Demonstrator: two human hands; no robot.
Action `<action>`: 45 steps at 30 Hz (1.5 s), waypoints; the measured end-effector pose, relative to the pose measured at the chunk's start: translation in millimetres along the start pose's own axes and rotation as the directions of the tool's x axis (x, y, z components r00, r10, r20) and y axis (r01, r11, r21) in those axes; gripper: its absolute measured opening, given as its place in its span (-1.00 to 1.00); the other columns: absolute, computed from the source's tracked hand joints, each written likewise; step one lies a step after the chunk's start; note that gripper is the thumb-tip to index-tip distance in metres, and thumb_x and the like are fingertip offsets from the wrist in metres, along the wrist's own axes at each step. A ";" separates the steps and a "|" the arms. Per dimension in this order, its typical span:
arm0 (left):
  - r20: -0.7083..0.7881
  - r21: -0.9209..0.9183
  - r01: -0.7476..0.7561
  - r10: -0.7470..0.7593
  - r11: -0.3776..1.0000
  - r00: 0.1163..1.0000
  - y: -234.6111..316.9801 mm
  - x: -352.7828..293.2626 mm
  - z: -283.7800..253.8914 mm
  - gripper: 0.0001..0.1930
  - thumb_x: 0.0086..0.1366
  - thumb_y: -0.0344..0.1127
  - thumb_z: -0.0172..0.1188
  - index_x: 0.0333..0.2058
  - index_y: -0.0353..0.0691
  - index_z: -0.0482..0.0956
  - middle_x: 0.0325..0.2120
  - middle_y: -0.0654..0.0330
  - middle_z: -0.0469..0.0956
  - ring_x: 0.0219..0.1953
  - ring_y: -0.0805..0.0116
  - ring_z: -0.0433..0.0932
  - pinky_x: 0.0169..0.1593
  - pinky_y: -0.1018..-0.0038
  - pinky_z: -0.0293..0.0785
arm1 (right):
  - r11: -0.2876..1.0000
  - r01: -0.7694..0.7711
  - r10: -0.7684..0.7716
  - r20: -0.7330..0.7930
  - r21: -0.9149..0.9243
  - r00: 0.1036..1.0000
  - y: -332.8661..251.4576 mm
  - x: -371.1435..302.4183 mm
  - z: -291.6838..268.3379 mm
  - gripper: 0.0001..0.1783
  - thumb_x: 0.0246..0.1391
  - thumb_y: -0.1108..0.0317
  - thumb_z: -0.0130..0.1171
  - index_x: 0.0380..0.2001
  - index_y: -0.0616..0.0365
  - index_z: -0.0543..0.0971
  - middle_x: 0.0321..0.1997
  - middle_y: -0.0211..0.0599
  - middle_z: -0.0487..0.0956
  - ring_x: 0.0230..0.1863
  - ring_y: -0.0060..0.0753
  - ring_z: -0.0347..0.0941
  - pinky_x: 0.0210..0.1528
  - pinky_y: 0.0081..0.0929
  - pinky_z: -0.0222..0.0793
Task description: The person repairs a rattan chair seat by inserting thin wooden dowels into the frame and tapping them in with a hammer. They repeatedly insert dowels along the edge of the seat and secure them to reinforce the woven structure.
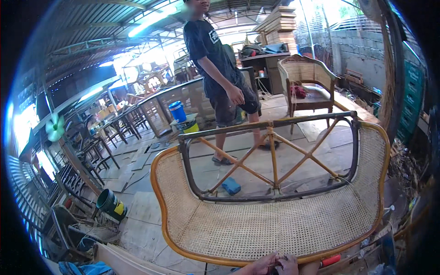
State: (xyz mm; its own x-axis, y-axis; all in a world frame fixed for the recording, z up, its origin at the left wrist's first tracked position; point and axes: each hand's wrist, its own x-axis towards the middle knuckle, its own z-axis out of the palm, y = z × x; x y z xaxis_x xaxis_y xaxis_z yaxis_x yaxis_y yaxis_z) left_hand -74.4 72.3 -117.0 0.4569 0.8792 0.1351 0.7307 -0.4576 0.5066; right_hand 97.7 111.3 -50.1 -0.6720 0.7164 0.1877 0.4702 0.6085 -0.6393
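Observation:
A wide rattan bench frame (275, 229) with a woven cane panel lies tipped in front of me, its dark inner frame and crossed bamboo braces (273, 153) facing up. My left hand (262, 266) and my right hand (289, 264) meet at the bench's near orange rim, at the bottom edge of the view. Their fingers are curled together, pinching a thin cane strand (278, 256) against the rim. Only the knuckles and fingers show; the forearms are cut off.
Another person (220, 68) in a dark shirt and shorts stands just beyond the bench. A blue block (231, 185) lies on the plank floor. A green bucket (110, 204) is at left, a blue bucket (177, 111) behind, a wicker armchair (307, 82) at back right, and a red-handled tool (331, 261) near my right hand.

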 end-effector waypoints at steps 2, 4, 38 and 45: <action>-0.070 0.035 -0.040 0.043 0.999 0.997 0.3 -5.2 13.6 -0.73 0.03 -0.29 0.00 -0.26 -0.21 0.48 -0.23 0.07 0.46 -0.15 0.10 0.37 0.05 0.17 0.19 | 0.999 0.001 -0.001 -0.009 0.052 1.000 -1.8 0.3 1.5 -0.70 -0.13 0.29 0.17 -0.26 0.11 0.53 -0.07 -0.12 0.42 0.04 0.00 0.26 0.14 -0.14 0.14; 0.268 0.381 -0.081 -0.026 0.921 0.963 21.6 7.6 -21.4 -0.77 0.05 -0.27 -0.01 -0.34 -0.20 0.50 -0.28 0.06 0.47 -0.16 0.10 0.38 0.04 0.17 0.21 | 0.997 -0.019 0.019 -0.006 0.080 1.000 6.2 2.4 1.8 -0.72 -0.14 0.29 0.18 -0.29 0.11 0.53 -0.08 -0.13 0.42 0.03 0.00 0.27 0.13 -0.15 0.15; -0.067 -0.646 0.391 -0.559 0.656 0.827 73.6 26.0 -51.5 -0.70 0.38 -0.17 -0.19 -0.33 -0.24 0.45 -0.77 0.27 0.36 -0.71 0.46 0.37 -0.63 0.52 0.30 | 0.921 -0.246 0.283 -0.084 0.303 0.956 12.1 15.4 0.3 -0.83 -0.02 0.37 0.03 -0.43 0.26 0.49 -0.35 0.04 0.45 -0.25 0.08 0.37 -0.15 -0.17 0.32; 0.246 -0.944 0.327 -0.753 -0.043 0.610 77.1 33.8 -46.6 -0.72 0.34 -0.15 -0.09 -0.39 -0.22 0.48 -0.77 0.30 0.34 -0.77 0.48 0.31 -0.69 0.56 0.25 | 0.912 -0.271 0.306 -0.073 0.309 0.949 13.2 13.1 4.7 -0.82 -0.04 0.37 0.03 -0.39 0.25 0.50 -0.33 0.03 0.48 -0.24 0.06 0.39 -0.14 -0.18 0.33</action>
State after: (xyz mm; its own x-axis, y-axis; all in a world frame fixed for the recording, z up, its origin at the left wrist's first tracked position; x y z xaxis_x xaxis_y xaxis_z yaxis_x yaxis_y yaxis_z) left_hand -26.2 72.9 -33.7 -0.1471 0.8484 -0.5085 -0.3613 0.4324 0.8261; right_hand 92.4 127.2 -59.6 -0.4521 0.8912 0.0367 0.4339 0.2557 -0.8639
